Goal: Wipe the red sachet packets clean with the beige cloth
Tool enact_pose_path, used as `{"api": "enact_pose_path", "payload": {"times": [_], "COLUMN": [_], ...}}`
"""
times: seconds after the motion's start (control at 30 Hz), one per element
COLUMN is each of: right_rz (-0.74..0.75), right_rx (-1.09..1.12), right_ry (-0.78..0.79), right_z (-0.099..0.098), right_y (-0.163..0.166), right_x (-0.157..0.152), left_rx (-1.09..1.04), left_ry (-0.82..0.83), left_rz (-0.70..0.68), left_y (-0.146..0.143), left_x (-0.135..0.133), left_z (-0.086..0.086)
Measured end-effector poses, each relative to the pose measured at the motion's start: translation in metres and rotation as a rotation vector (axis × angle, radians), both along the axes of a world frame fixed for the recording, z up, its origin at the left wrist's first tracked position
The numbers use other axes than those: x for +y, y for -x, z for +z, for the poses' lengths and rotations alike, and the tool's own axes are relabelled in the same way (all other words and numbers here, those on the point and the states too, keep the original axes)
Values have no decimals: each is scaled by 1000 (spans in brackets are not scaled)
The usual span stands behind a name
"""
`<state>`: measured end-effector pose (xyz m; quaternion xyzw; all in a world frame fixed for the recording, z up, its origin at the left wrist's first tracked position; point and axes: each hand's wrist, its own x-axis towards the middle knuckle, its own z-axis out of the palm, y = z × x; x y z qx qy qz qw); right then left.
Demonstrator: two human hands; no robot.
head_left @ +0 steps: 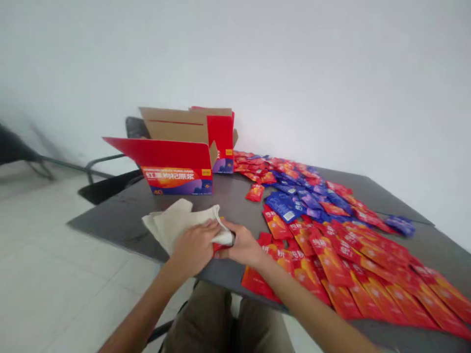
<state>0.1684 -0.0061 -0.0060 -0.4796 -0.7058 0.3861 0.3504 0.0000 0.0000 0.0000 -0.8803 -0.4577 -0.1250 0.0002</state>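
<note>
My left hand point(195, 247) presses down on a cream cloth point(171, 221) near the table's front edge, its fingers closed on the fabric. Opposite it, my right hand point(243, 246) grips a red pouch point(217, 247), mostly hidden by the cloth and my fingers. A fold of the cloth lies over that pouch between both hands. Just right of my right hand, red-orange pouches point(334, 264) overlap in a wide spread. Behind them is a heap of blue pouches point(287, 203) mixed with red ones. One small red pouch point(254, 192) lies apart from the heap.
An open red and blue carton point(180, 169) stands at the table's back left, flaps raised, with a second carton point(221, 139) behind it. Black chairs point(106, 184) are beyond the grey table point(121, 230). A white wall rises behind.
</note>
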Motion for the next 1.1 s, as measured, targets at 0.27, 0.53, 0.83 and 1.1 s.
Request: {"api": "enact_pose_path", "payload": {"times": [0.27,0.53,0.83,1.1], "right_rz": [18,-43,-31,7], "right_rx": [8,4,-15,-8], "right_ry": [-38,7,-3,-18], "right_z": [-7,4,-1,0], "right_y": [2,1,1,2], "right_x": [4,1,2,1], "left_rx": [-25,7,-11,-17], "left_ry": [5,4,16,-1], "left_rz": [-125,24,1,-123], "left_y": [-3,-4,0,-3], "left_x": [-13,9,5,-11], "left_z": [-1,5,4,-1]}}
